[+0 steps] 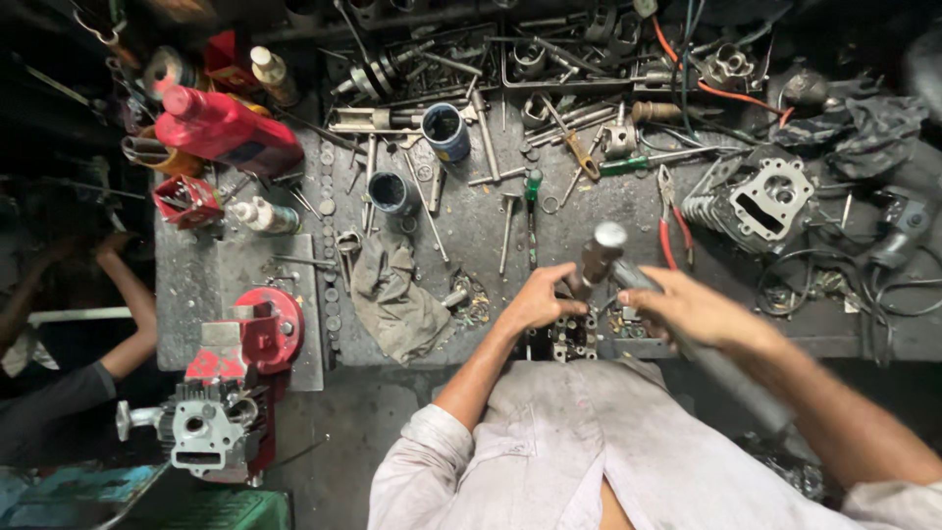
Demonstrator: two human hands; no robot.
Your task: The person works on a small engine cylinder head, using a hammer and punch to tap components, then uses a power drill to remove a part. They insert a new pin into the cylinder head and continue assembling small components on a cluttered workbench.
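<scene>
My left hand grips the lower part of a short wooden-handled tool with a metal cap, held upright over a small metal engine part at the bench's near edge. A long grey metal bar is in my right hand; its far end meets the tool near the cap and its near end runs back beside my right forearm. The two hands are close together, almost touching.
The grey workbench is strewn with wrenches, sockets, red-handled pliers, a green screwdriver, a grey rag and a cylinder head. A red vise clamps an engine part at left. Another person's arm reaches in at far left.
</scene>
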